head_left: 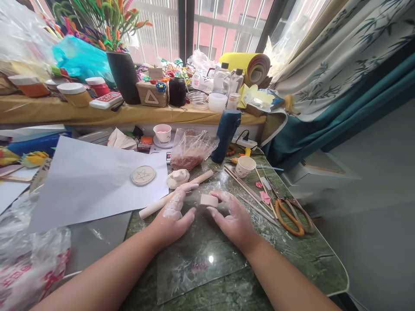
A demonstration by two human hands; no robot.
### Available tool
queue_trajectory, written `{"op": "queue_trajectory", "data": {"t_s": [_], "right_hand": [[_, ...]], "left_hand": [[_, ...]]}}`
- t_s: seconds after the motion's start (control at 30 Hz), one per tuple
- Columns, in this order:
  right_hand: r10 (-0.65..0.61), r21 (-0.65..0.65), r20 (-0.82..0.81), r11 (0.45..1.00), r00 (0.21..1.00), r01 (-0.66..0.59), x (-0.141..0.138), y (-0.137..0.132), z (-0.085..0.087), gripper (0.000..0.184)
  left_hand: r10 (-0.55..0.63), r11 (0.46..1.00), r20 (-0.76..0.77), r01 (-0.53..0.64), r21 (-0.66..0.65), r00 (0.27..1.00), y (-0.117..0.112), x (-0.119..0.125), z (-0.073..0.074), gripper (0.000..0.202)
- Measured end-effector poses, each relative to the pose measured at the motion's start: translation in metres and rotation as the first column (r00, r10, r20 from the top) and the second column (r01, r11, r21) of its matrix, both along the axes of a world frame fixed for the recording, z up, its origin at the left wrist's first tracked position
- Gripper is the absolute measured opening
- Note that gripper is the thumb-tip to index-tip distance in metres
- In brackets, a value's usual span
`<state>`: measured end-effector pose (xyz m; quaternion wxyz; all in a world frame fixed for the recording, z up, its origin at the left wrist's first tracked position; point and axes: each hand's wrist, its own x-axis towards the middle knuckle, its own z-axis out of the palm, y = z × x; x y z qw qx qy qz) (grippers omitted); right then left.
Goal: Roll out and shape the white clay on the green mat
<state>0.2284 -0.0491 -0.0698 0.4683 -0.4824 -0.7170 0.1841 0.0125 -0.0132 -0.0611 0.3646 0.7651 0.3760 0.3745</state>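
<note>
One short, thick clay piece (209, 200) is in your right hand (235, 218), pinched at its right end, index up top, thumb at the near lower side. Can't tell if it's lifted or resting on the clear sheet (181, 278). Your left hand (175, 211) is open, holding nothing, thumb spread, just beside the piece.

Around you: rolling pin (203, 177) runs diagonally behind your left hand, contact unclear. Clay lump (177, 178) just past it. White paper (94, 181) on the left carries a clay disc (143, 176). Plastic bag (188, 157) and blue bottle (225, 136) block the far side; paper cup (245, 166), thin sticks (248, 188) and scissors (281, 195) crowd your right.

Materials: table (319, 263) is green, marbled, powder-streaked. Piece is pale, matte, flat-topped, round-sided. Disc is flat with a scored star. Lump is irregular. Pin is a smooth, pale cylinder. White residue coats both hands.
</note>
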Motion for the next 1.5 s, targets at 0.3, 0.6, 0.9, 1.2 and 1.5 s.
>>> {"op": "queue_trajectory", "data": {"t_s": [0.3, 0.6, 0.9, 1.2, 1.5], "right_hand": [[0.122, -0.084, 0.111, 0.990, 0.986, -0.113, -0.002, 0.004, -0.002, 0.042], [0.092, -0.169, 0.102, 0.983, 0.991, -0.074, -0.006, 0.003, -0.001, 0.042], [0.160, -0.304, 0.168, 0.947, 0.973, -0.103, -0.003, 0.007, -0.001, 0.062], [0.180, -0.339, -0.274, 0.901, 0.945, -0.270, 0.001, -0.001, -0.001, 0.073], [0.105, -0.255, -0.226, 0.953, 0.969, -0.163, -0.006, 0.003, 0.002, 0.055]], "left_hand": [[0.143, 0.981, 0.116, -0.125, -0.150, 0.983, 0.004, 0.000, -0.011, 0.037], [0.132, 0.984, 0.090, -0.120, -0.134, 0.987, 0.004, -0.001, -0.008, 0.031], [-0.007, 0.998, -0.184, 0.019, 0.063, 0.983, -0.001, 0.006, 0.006, 0.037], [-0.010, 0.999, -0.075, 0.013, 0.038, 0.997, 0.000, 0.002, 0.001, 0.029], [0.010, 1.000, -0.133, -0.008, 0.021, 0.991, -0.001, 0.005, 0.007, 0.035]]}}
